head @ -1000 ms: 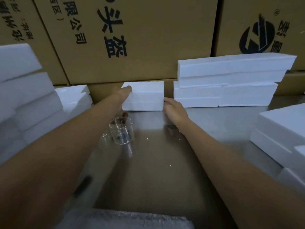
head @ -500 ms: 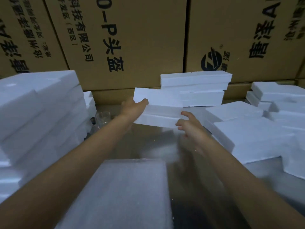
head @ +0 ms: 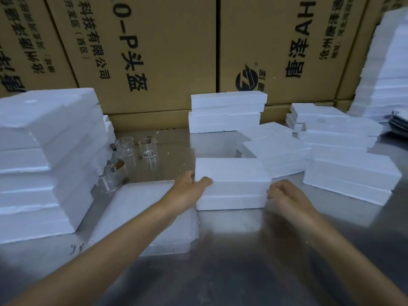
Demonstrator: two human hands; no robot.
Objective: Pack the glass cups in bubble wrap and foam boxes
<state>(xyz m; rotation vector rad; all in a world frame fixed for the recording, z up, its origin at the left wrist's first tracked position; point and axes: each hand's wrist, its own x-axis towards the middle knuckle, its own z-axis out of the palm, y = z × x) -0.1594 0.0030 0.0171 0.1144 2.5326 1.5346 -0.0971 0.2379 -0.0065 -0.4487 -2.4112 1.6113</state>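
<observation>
Both grips are on the white foam box (head: 231,182) that sits on the metal table (head: 242,250): the left hand (head: 189,187) grasps its left end, thumb curled over the top edge, and the right hand (head: 284,195) has curled fingers against its right end. Just left of the box a sheet of bubble wrap (head: 145,217) lies flat under the left forearm. Three glass cups (head: 148,147) stand behind the sheet, beside a tall stack of foam boxes (head: 44,162). More foam stacks (head: 344,171) sit to the right, with printed cardboard cartons (head: 154,51) behind.
</observation>
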